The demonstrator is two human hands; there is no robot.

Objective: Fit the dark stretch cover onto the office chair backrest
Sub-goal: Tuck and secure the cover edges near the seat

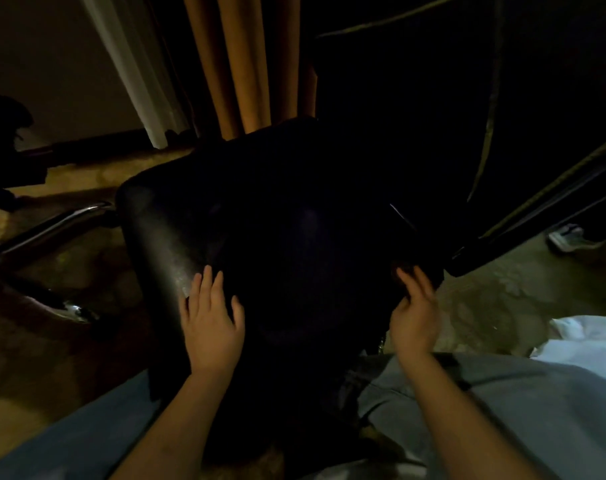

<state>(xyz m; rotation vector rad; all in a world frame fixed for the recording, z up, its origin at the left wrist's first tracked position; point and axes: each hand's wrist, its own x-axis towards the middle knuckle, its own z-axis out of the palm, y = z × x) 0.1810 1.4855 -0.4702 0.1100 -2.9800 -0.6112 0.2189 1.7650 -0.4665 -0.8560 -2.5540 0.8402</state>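
The scene is very dim. A black office chair backrest [156,237] lies tilted across the middle of the head view, its shiny leather showing on the left side. A dark stretch cover [294,258] lies over the middle and right of it; its edges are hard to make out. My left hand [213,320] rests flat with spread fingers where the cover meets the bare leather. My right hand [415,313] has curled fingers that grip the cover's right edge at the backrest's side.
A chrome chair arm or base leg [52,230] sticks out at left over patterned floor. Orange curtains [246,64] hang behind. A dark slanted bar [537,209] runs at right. White cloth [585,341] lies at lower right. My grey-clad legs fill the bottom.
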